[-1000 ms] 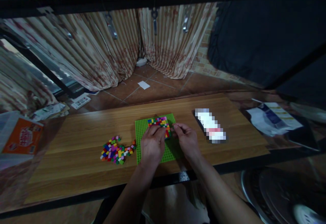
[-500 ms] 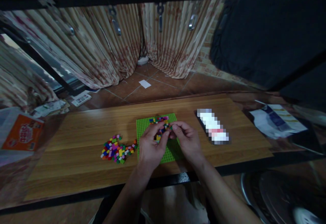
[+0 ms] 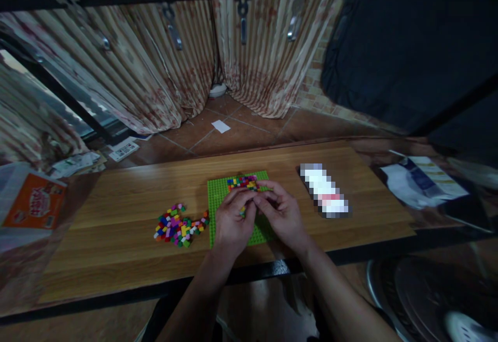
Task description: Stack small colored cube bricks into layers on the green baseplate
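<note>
Over a green studded baseplate (image 3: 217,196), my two hands meet at the fingertips. My left hand (image 3: 234,222) has its fingers curled in a pinch. A bit of yellow toy brick (image 3: 243,210) shows inside that curl; whether it is held or sits on the plate I cannot tell. Thumb and forefinger of my right hand (image 3: 283,213) are pinched against the left fingertips, and whatever lies between them is hidden. Just beyond the fingers, rows of small multicoloured bricks (image 3: 241,181) stand on the plate's far part.
Left of the plate lies a loose pile of coloured bricks (image 3: 179,228) on the wooden table (image 3: 124,212). A phone with a blurred screen (image 3: 324,189) rests to the right. Beyond the table's right end are a plastic packet (image 3: 424,181) and, at the left, an orange-labelled box (image 3: 33,202).
My right hand's fingers have moved left against the left fingertips, hiding the green brick seen at them before. More of the far brick rows now shows.
</note>
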Demonstrator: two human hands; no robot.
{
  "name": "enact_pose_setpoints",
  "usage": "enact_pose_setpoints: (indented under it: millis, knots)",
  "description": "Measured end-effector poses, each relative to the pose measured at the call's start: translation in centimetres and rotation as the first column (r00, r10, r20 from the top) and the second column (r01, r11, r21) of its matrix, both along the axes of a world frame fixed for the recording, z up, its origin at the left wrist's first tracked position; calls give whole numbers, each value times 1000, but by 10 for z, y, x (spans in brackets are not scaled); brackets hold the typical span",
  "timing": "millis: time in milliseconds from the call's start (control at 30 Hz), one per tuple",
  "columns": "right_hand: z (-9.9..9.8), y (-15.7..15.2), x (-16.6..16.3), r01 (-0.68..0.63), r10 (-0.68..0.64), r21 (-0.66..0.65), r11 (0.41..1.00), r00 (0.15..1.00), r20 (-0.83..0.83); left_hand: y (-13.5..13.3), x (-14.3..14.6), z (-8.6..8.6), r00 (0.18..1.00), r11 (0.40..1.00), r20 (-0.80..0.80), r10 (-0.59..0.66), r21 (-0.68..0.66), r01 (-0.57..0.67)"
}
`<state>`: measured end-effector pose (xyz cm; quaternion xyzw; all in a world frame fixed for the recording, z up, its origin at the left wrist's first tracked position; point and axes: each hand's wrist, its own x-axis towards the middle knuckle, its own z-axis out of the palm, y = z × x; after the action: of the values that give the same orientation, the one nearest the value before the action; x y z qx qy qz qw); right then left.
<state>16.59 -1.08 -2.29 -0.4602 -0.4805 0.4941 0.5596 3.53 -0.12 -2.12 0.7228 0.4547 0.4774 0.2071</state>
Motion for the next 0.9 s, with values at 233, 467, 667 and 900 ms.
enact_pose_setpoints:
  millis: [233, 467, 667, 900]
  knots:
    - [-7, 6, 8, 189, -189, 9, 982, 979, 71, 2, -4, -2, 997, 998, 56, 45, -57, -42]
    - [-10, 8, 9, 250, -248, -7, 968, 964, 94, 5, -9, -5, 989, 995, -117, 85, -34, -90]
    - [-12, 8, 9, 249, -247, -12, 968, 964, 101, 7, -9, -7, 940, 981, -281, 192, 63, -182]
    - [-12, 7, 9, 246, -243, -8, 969, 962, 122, 8, -1, -10, 905, 960, -324, 276, 52, -274]
